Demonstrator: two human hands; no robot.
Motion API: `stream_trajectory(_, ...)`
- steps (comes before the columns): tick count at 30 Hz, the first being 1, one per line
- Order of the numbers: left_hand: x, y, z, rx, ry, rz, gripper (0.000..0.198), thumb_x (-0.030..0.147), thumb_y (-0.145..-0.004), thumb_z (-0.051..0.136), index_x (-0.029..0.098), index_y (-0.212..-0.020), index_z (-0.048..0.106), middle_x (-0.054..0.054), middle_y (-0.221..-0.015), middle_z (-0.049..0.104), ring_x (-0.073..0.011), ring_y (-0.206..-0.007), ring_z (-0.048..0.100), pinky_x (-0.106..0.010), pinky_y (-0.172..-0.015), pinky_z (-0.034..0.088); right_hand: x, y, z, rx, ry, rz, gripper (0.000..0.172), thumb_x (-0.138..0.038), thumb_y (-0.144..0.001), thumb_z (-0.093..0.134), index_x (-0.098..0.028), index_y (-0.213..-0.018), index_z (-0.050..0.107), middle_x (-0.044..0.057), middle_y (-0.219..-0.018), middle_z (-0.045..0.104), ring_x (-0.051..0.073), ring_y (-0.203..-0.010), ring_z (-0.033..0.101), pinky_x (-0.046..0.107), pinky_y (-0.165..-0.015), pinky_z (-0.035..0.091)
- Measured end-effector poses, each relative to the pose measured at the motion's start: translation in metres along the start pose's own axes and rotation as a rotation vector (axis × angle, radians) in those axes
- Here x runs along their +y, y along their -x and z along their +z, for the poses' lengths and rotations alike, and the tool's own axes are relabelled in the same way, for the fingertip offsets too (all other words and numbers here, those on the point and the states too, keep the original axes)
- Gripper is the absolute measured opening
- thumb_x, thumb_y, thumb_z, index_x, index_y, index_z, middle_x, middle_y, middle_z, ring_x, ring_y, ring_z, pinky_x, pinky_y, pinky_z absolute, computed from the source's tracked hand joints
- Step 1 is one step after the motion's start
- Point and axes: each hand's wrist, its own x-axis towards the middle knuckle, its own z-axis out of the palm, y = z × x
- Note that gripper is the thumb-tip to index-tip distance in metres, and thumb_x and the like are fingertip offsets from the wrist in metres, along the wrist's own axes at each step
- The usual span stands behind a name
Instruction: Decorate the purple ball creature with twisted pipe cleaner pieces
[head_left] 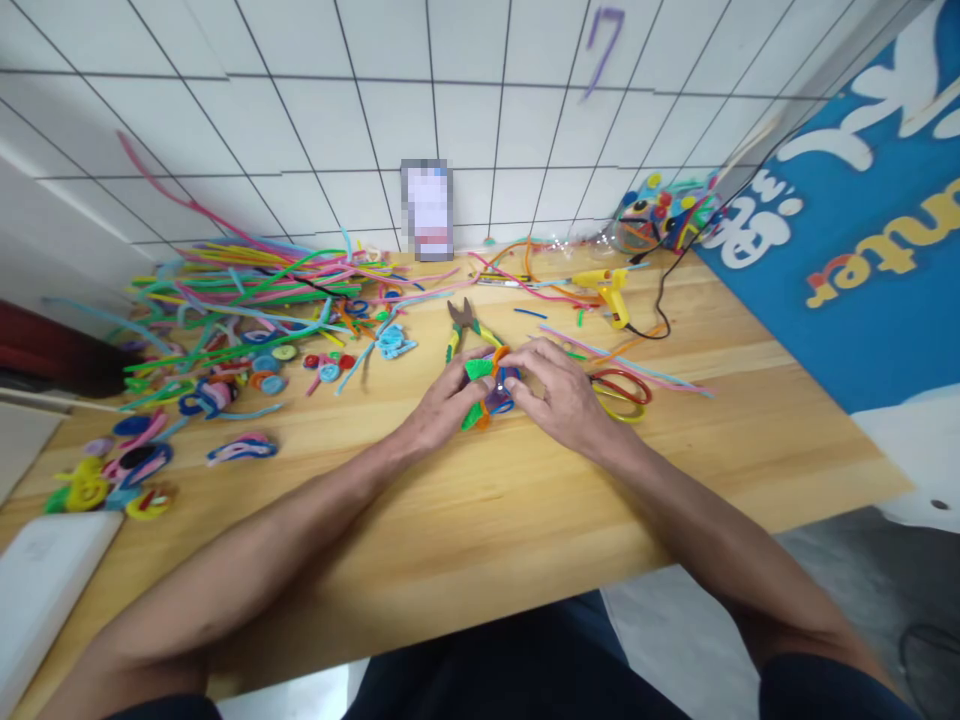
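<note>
Both hands meet over the middle of the wooden table around a small craft piece point(478, 372) with green, orange, purple and blue parts. My left hand point(448, 402) grips its left side, the thumb pressed on it beside the green parts. From the right, my right hand point(553, 392) pinches the piece with thumb and fingers near the orange and blue parts. Just behind the hands lie pliers point(463, 318) with green and yellow handles, jaws pointing to the wall. Scissors point(626, 388) with red and yellow handles rest beside my right hand, partly hidden by it.
A pile of colored pipe cleaners point(247, 280) covers the back left of the table point(480, 520). Finished-looking craft pieces point(139, 455) sit at the left. A phone point(429, 212) leans on the tiled wall. A yellow glue gun point(611, 292) with a black cord lies at the back right.
</note>
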Motion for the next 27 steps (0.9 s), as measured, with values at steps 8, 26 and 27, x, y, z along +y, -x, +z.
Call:
stream_trajectory(8,0.003,0.000,0.002,0.001,0.044,-0.040,0.056,0.045,-0.094,0.069,0.024,-0.145,0.065,-0.008,-0.155,0.061,-0.0320,-0.145,0.054,-0.047,-0.125,0.040,0.003,0.001,0.001,0.008,-0.005,-0.012,0.020,-0.018,-0.098,0.061,-0.026,-0.115,0.069,0.007,-0.111,0.069,0.025,-0.107,0.066,0.044,-0.095,0.055)
stream_trajectory(26,0.004,0.000,0.001,0.039,-0.015,-0.071,0.049,0.052,-0.092,0.071,0.028,-0.135,0.070,-0.006,-0.149,0.065,-0.0340,-0.147,0.052,-0.050,-0.129,0.036,0.095,0.002,-0.059,0.473,0.139,0.634,0.024,-0.040,-0.086,0.071,-0.022,-0.102,0.065,0.007,-0.104,0.073,0.025,-0.095,0.068,0.044,-0.093,0.057)
stream_trajectory(27,0.004,0.000,0.001,0.040,-0.018,-0.075,0.051,0.053,-0.092,0.071,0.028,-0.136,0.070,-0.007,-0.149,0.065,-0.0344,-0.148,0.051,-0.051,-0.130,0.034,0.110,0.003,-0.064,0.495,0.205,0.683,0.033,-0.041,-0.083,0.074,-0.022,-0.107,0.064,0.010,-0.113,0.072,0.027,-0.103,0.067,0.047,-0.099,0.056)
